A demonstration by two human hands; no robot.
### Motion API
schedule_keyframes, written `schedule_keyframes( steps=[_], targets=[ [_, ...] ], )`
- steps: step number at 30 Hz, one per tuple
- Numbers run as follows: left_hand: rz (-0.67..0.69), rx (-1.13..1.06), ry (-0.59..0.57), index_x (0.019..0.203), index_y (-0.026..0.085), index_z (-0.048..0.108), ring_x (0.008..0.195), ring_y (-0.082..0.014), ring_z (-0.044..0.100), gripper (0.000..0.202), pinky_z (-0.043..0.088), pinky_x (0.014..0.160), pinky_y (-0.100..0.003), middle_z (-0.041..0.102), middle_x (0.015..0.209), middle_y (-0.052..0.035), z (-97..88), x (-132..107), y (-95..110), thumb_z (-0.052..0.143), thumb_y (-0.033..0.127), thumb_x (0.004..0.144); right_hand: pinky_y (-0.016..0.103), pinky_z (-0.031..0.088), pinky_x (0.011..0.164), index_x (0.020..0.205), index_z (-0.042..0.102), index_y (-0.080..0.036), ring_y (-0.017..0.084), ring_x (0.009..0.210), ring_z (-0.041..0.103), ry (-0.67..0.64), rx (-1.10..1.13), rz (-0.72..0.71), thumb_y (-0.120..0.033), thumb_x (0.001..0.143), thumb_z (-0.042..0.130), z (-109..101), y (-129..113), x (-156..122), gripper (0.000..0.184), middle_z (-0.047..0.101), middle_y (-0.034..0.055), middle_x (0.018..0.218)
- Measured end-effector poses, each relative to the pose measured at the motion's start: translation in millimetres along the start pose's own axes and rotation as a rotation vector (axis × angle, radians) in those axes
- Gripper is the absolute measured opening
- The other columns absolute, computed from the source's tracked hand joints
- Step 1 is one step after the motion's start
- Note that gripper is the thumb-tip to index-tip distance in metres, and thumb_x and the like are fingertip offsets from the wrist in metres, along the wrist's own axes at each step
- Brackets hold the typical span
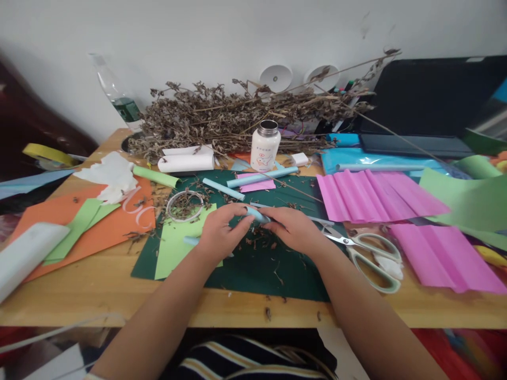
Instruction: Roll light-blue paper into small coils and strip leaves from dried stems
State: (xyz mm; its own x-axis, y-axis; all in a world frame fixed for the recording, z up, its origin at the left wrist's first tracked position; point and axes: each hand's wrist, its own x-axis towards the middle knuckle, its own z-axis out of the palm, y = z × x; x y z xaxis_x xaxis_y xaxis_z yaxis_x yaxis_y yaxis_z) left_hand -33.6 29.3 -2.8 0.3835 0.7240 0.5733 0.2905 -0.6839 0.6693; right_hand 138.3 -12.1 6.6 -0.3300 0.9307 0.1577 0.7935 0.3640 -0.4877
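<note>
Striped fabric (245,364) at the very bottom of the frame, two bare forearms rising from it toward the centre. Left hand (219,232) and right hand (295,229) meeting over the dark green mat (253,274), fingers of both curled shut on a pale blue paper roll (257,214), one hand at each end. Held low, just above the mat among crumbs of dried plant. Pinched from both sides, most likely so the tight curl cannot spring open.

Scissors (368,253) lying flat just right of the right hand, blades pointing in toward it, parked within easy reach by the look of it. Pleated pink paper (376,195) spread out beyond them at centre right. More blue tubes (261,177) lined up across the top of the mat, apart from the hands, seemingly set aside. Tape ring (185,206) flat at the mat's upper left, light green sheet (178,243) just below it, partly under the left wrist. Orange paper (99,227) fanned over the worktop (99,295) at the left.

Now the containers. White bottle (265,145) upright at upper centre, metal cap on, contents hidden. Clear water bottle (119,97) leaning at upper left, green label, fill level hard to read. Heap of dried twigs (237,113) piled loose along the wall behind both, in no holder at all.
</note>
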Motion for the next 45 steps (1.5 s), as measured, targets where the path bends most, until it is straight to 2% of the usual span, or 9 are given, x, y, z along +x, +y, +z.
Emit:
schedule_keyframes(
  steps=[6,10,13,17,25,30,37,41,45],
  targets=[
    [-0.103,-0.447,0.019,0.098,0.02,0.037,0.081,-0.0144,0.059,0.027,0.047,0.072,-0.031,0.06,0.092,-0.0068,7.8,-5,1,0.049,0.019,0.075,0.028,0.044,0.067,0.109,0.043,-0.023,0.015,0.076,0.057,0.07,0.232,0.015,-0.025,0.077,0.045,7,-6,-1,0.032,0.061,0.0019,0.09],
    [-0.181,-0.522,0.092,0.1,0.019,0.039,0.08,-0.0142,0.059,0.032,0.047,0.071,-0.029,0.059,0.086,-0.0049,2.9,1,4,0.054,0.022,0.072,0.027,0.043,0.066,0.117,0.033,-0.023,0.014,0.076,0.056,0.082,0.371,0.04,-0.029,0.076,0.047,10,-3,0,0.044,0.06,0.0025,0.092],
    [-0.213,-0.518,0.232,0.097,0.018,0.045,0.079,-0.0127,0.057,0.027,0.048,0.07,-0.026,0.057,0.083,-0.0034,-2.9,7,1,0.054,0.024,0.072,0.031,0.039,0.068,0.103,0.047,-0.02,0.017,0.079,0.053,0.091,0.191,0.112,-0.031,0.077,0.044,10,5,3,0.028,0.06,0.0044,0.087],
    [-0.21,-0.529,0.299,0.103,0.02,0.044,0.079,-0.0113,0.055,0.025,0.047,0.071,-0.027,0.054,0.083,-0.0024,-3.8,9,-3,0.042,0.028,0.08,0.034,0.031,0.067,0.081,0.059,-0.022,0.02,0.081,0.049,-0.059,-0.161,0.081,-0.034,0.076,0.047,11,5,6,0.017,0.058,0.0035,0.082],
    [0.082,-0.433,0.105,0.109,0.023,0.036,0.075,-0.0109,0.055,0.026,0.045,0.071,-0.029,0.052,0.09,-0.0043,3.7,-2,0,0.035,0.023,0.083,0.03,0.025,0.064,0.077,0.056,-0.021,0.017,0.077,0.047,-0.085,-0.234,0.013,-0.021,0.075,0.046,18,-3,6,0.01,0.058,0.0016,0.08],
    [0.119,-0.322,0.075,0.109,0.024,0.036,0.076,-0.0123,0.051,0.028,0.042,0.071,-0.031,0.051,0.083,-0.0032,6.2,-7,-3,0.036,0.022,0.082,0.032,0.028,0.067,0.075,0.052,-0.02,0.017,0.077,0.047,-0.013,-0.144,0.075,-0.019,0.076,0.043,11,2,6,0.01,0.058,0.0013,0.078],
    [0.101,-0.245,-0.044,0.104,0.021,0.039,0.068,-0.0119,0.05,0.027,0.041,0.063,-0.025,0.051,0.08,-0.0035,1.7,-9,0,0.042,0.029,0.078,0.029,0.039,0.064,0.076,0.049,-0.02,0.014,0.072,0.051,0.284,0.319,0.176,-0.021,0.075,0.045,-1,2,0,0.005,0.056,0.0016,0.076],
    [0.116,-0.013,-0.33,0.081,0.019,0.048,0.056,-0.0096,0.047,0.017,0.037,0.054,-0.021,0.052,0.067,0.0004,-1.0,-7,10,0.049,0.033,0.073,0.028,0.042,0.066,0.074,0.046,-0.02,0.013,0.075,0.052,0.388,0.563,0.003,-0.02,0.076,0.044,-9,-6,-8,0.003,0.054,0.0023,0.079],
    [0.114,0.195,-0.442,0.065,0.018,0.047,0.048,-0.0102,0.045,0.021,0.031,0.045,-0.02,0.047,0.053,0.0025,1.4,-2,16,0.043,0.036,0.075,0.032,0.041,0.073,0.073,0.047,-0.02,0.014,0.08,0.051,0.341,0.457,-0.192,-0.016,0.074,0.046,-14,-16,-11,0.004,0.055,0.0029,0.079]
  ],
)
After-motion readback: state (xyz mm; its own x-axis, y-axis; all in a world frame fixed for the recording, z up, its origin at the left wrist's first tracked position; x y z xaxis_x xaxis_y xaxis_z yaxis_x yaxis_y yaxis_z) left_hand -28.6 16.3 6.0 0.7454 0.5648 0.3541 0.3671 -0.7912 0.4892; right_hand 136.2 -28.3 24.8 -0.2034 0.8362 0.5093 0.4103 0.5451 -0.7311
